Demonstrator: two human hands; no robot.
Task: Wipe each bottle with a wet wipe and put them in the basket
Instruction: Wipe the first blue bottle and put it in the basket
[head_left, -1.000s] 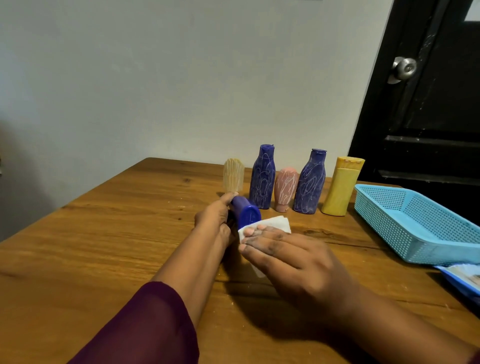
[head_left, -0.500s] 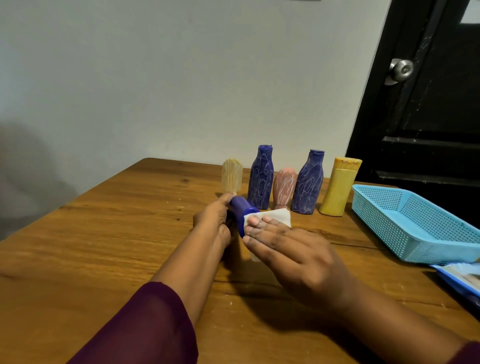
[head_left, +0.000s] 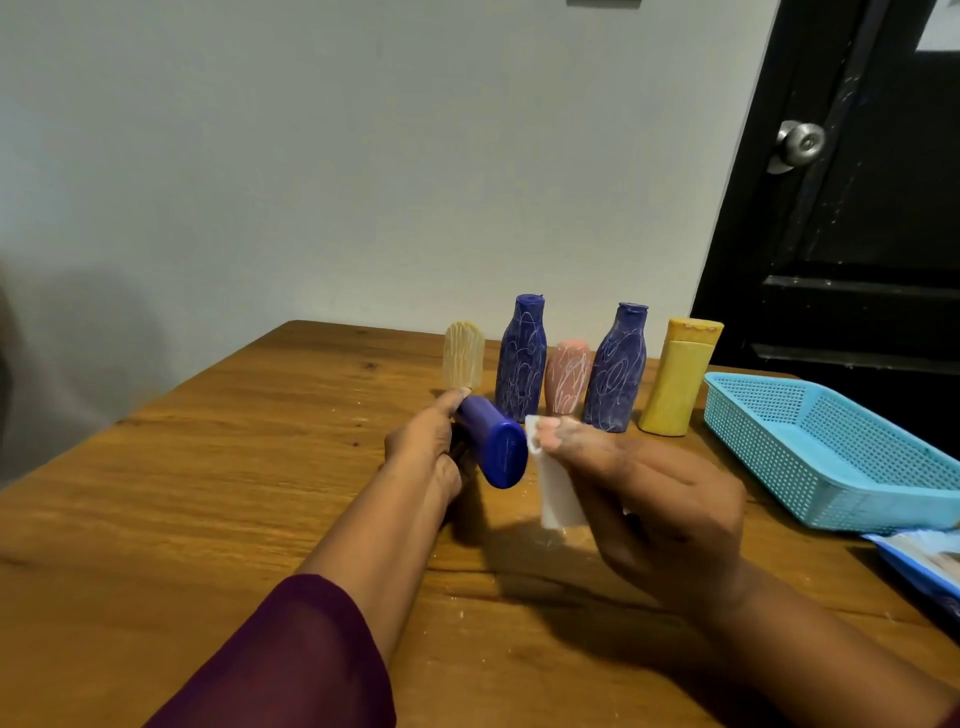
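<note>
Head view, and A asks: where is the bottle that's being cleaned?

B: In the left hand (head_left: 423, 449). The fingers are curled round the far half of the plain blue bottle (head_left: 491, 447), which lies on its side with its flat bottom towards the camera. It looks to be lifted a little off the table (head_left: 208, 467).

A: And the other hand?

B: The right hand (head_left: 660, 499) pinches a folded white wipe (head_left: 558, 491) between thumb and fingers. The wipe's top edge is just beside the bottle's flat end, but I can't tell whether they touch.

A: How will that bottle handle?

B: It's probably light, stiff plastic, most likely empty. It's smooth, so once damp it may slip or turn in the fingers. I'd hold it round the body, as now, and shift the grip to reach the covered part.

A: Where does it go next?

B: Into the light blue basket (head_left: 831, 457) to the right, which has no bottles in it that I can see. Five more stand at the back of the table: a cream bottle (head_left: 464, 356), a scribbled blue bottle (head_left: 521, 358), a pink bottle (head_left: 568, 376), a second scribbled blue bottle (head_left: 615, 369) and a yellow bottle (head_left: 678, 379). The narrow ones could tip if nudged.
</note>
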